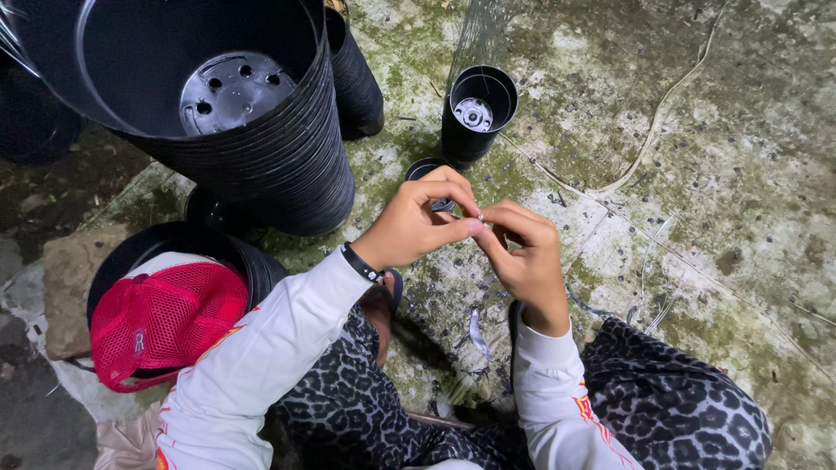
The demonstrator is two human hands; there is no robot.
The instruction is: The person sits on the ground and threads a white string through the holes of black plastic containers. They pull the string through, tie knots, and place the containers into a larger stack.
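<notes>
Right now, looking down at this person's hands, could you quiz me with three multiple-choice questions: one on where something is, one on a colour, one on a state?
1. Where is the mesh cap?
A. On a black pot lower left
B. On the person's knee
C. Inside the small pot

2. What colour is the cap?
A. Blue
B. Red
C. Green

3. How do the left hand and right hand stand?
A. Spread flat on the ground
B. Far apart, each gripping a pot
C. Fingertips together, pinching something tiny

Answers: 1 A, it rests on a black pot rim. 2 B, the mesh is red. 3 C, the fingertips meet; what they pinch is too small to tell.
</notes>
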